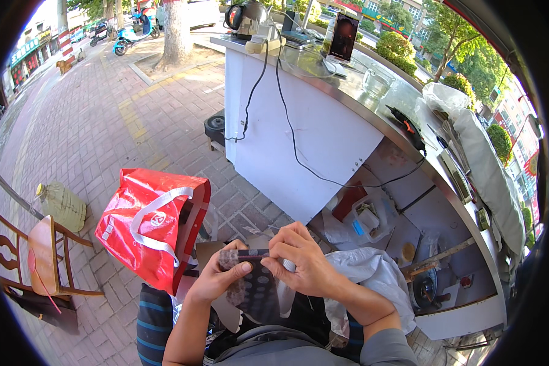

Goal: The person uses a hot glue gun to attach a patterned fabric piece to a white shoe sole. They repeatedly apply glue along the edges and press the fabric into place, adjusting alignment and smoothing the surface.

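Above my lap, both hands hold a dark piece of cloth (256,293) with pale dots and a mottled brownish strip down its left side. My left hand (222,274) grips its upper left part, thumb lying across the front. At the upper right edge, the fingertips of my right hand (302,263) pinch the cloth; whether something small sits between them is hidden. Below the hands the cloth hangs down, its lower end blurred. A white plastic bag (370,279) lies beside my right forearm. To the left stands a red shopping bag (142,219) with white handles.
A metal-topped counter (302,155) curves ahead and right, carrying a kettle (251,18), a phone (343,39) on a stand, a glass mug (377,82) and a glue gun (405,121). Its black cord (297,158) hangs down the front. A wooden chair (43,256) stands left.
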A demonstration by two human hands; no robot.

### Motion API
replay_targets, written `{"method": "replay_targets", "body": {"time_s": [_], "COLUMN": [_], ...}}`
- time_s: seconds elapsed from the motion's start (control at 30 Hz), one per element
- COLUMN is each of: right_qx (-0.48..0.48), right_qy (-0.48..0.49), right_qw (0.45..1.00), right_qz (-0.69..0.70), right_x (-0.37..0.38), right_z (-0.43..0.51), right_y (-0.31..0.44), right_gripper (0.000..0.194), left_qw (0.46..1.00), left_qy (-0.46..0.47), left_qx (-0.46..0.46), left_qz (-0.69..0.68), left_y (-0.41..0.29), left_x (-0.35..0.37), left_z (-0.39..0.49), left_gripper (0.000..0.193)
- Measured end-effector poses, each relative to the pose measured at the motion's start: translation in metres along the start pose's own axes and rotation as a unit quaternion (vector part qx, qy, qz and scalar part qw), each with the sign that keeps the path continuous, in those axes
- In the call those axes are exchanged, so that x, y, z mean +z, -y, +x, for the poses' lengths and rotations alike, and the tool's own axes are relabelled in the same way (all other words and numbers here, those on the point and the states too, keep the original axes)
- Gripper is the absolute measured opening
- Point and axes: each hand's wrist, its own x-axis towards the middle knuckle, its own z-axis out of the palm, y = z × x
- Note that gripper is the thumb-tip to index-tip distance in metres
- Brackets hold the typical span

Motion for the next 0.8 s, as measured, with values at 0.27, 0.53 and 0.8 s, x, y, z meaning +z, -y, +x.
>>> {"method": "replay_targets", "body": {"time_s": [0.27, 0.53, 0.8], "right_qx": [0.036, 0.112, 0.449], "right_qy": [-0.022, -0.371, -0.18], "right_qw": [0.998, 0.852, 0.738], "right_qz": [0.039, -0.351, -0.47], "right_x": [-0.005, -0.211, -0.316], "right_z": [0.004, 0.037, 0.026], "right_y": [0.001, -0.078, -0.179], "right_gripper": [0.014, 0.025, 0.063], "left_qw": [0.998, 0.999, 0.993], "left_qy": [-0.002, -0.019, -0.087], "left_qx": [-0.031, -0.032, -0.032], "left_qz": [-0.056, -0.017, -0.068], "left_y": [0.005, 0.008, 0.019], "left_x": [0.0, -0.019, -0.028], "left_z": [-0.003, 0.002, 0.003], "left_gripper": [0.027, 0.025, 0.022]}}
